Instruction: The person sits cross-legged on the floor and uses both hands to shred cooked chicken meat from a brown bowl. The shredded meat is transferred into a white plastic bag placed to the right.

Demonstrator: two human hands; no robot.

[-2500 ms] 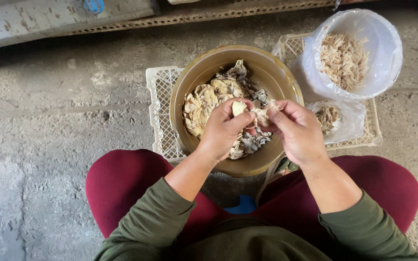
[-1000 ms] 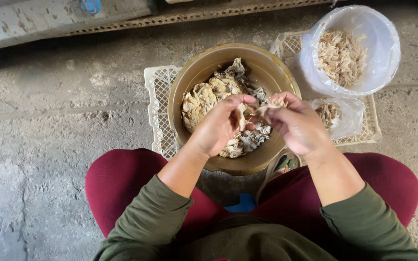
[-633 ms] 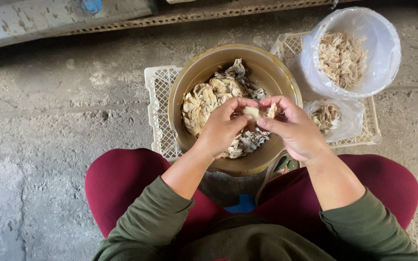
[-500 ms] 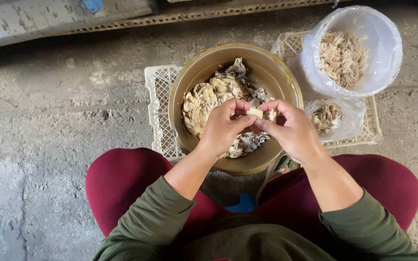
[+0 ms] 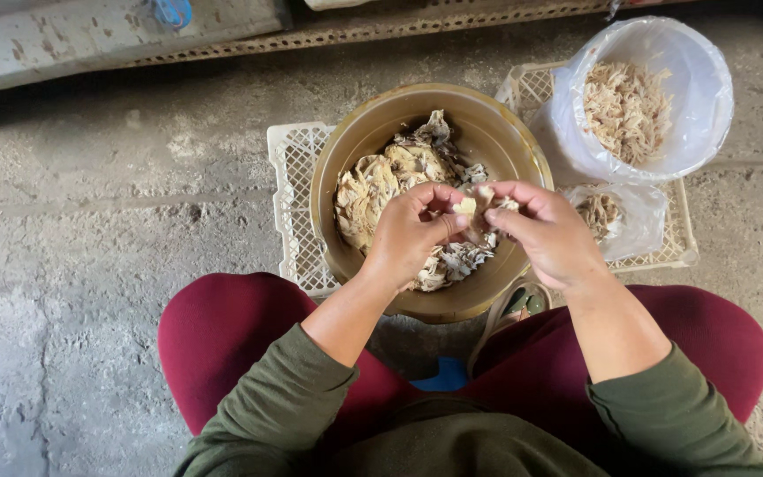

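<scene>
Rough grey concrete floor (image 5: 90, 265) fills the view, with a pale weathered beam (image 5: 108, 35) lying along the top edge and a blue scrap (image 5: 172, 11) on it. A cream plastic lattice crate (image 5: 291, 203) lies flat on the floor and carries a brass-coloured bowl (image 5: 381, 115) heaped with pale, shredded dried pieces (image 5: 380, 181). Above the bowl the left hand (image 5: 414, 234) and right hand (image 5: 547, 231) meet, both pinching a small pale piece (image 5: 465, 208) between fingertips and thumbs. The hands hide the middle of the heap. Right of the bowl, on the crate, a small clear plastic bag (image 5: 629, 216) holds a few shreds, partly behind the right hand. Above it stands a white bucket lined with a clear bag (image 5: 695, 79), filled with finer tan shreds. Maroon-clad knees (image 5: 222, 336) and olive sleeves (image 5: 284, 389) frame the bottom
</scene>
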